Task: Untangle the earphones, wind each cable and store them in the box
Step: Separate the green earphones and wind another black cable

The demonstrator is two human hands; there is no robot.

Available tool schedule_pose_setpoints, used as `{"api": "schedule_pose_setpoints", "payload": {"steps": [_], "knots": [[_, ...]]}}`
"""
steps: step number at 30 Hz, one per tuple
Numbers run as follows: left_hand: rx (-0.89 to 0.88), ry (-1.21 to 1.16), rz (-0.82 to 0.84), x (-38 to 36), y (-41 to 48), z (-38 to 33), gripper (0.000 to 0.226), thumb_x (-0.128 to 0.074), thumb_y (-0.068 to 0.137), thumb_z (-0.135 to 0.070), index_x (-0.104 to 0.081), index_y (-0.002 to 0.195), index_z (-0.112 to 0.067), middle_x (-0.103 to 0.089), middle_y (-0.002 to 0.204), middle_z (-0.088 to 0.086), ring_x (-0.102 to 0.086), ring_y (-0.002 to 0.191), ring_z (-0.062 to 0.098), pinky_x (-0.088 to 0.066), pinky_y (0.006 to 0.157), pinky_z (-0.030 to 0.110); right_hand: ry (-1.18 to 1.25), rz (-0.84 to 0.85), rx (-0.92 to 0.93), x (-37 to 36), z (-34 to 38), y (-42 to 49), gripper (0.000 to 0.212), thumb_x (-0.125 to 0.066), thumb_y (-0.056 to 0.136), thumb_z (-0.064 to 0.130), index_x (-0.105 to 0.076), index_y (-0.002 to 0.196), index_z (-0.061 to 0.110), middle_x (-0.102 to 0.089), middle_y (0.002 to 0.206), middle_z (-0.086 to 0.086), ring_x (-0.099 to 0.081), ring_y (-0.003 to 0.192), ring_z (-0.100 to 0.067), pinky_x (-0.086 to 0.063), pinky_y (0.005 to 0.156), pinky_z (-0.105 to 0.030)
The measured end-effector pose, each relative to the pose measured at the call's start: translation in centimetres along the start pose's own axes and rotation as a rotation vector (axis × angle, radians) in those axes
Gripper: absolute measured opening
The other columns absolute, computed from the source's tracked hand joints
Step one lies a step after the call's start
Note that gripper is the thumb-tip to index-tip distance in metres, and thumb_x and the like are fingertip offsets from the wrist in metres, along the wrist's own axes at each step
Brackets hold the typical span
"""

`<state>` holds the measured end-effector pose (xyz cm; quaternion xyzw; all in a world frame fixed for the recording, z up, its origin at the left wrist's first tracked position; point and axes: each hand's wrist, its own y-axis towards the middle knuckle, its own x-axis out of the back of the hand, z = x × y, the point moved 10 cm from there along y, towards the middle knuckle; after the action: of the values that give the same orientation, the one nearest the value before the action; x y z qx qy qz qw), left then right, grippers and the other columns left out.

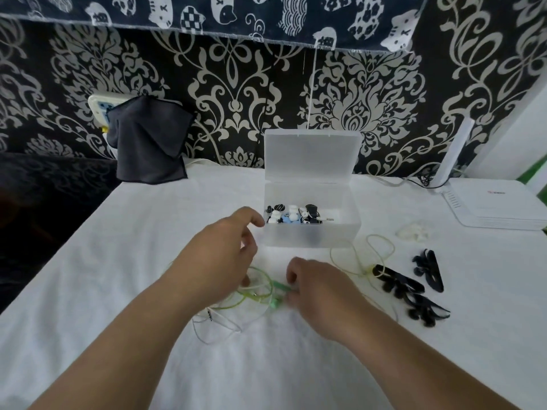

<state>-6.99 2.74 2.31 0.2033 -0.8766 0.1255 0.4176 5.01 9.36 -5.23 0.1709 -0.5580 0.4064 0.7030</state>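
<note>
Green earphones (280, 284) sprawled left-to-right, pinched in right hand (319, 294); left hand (219, 258) grip unclear

green earphones (278, 287), white tablecloth (148, 232), damask wall (236, 93)

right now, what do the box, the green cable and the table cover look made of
Box: likely plastic, frosted and translucent; its contents show dimly through the walls. Green cable: probably a thin rubbery plastic sheath, slightly glossy, lying in limp loops. Table cover: seems to be woven cloth, matte white, with soft wrinkles.
</note>
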Motion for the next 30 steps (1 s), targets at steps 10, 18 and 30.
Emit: {"api": "schedule_pose_setpoints", "payload": {"steps": [10,18,30], "knots": [[-0.152,0.192,-0.196,1.6,-0.1,-1.7,0.075,-0.091,0.06,-0.024,-0.051,0.123,-0.033,-0.041,0.107,-0.014,-0.048,0.1,0.014,-0.042,0.078,0.025,1.083,-0.233,0.099,9.4,0.2,-0.9,0.014,-0.057,0.099,0.017,-0.067,0.09,0.012,-0.074,0.1,-0.002,-0.07,0.09,-0.023,-0.054,0.077,-0.04],[-0.056,-0.023,-0.404,3.1,0.0,-1.0,0.03,-0.072,0.084,-0.036,-0.05,0.102,-0.027,-0.046,0.09,-0.006,-0.047,0.073,0.013,-0.033,0.062,0.023,1.657,0.058,0.529,14.9,3.8,-4.6,0.017,-0.044,0.093,0.017,-0.056,0.085,0.007,-0.064,0.127,-0.021,-0.062,0.115,-0.036,-0.052,0.091,-0.042],[0.057,-0.332,-0.275,3.0,0.7,0.6,0.057,-0.047,0.1,-0.043,-0.064,0.066,-0.001,-0.068,0.062,0.0,-0.045,0.039,0.002,-0.035,0.05,0.027,1.069,-0.348,-0.351,13.7,-9.3,-3.6,0.016,-0.049,0.08,0.007,-0.052,0.065,0.004,-0.074,0.075,-0.012,-0.067,0.074,-0.03,-0.054,0.078,-0.044]]}}
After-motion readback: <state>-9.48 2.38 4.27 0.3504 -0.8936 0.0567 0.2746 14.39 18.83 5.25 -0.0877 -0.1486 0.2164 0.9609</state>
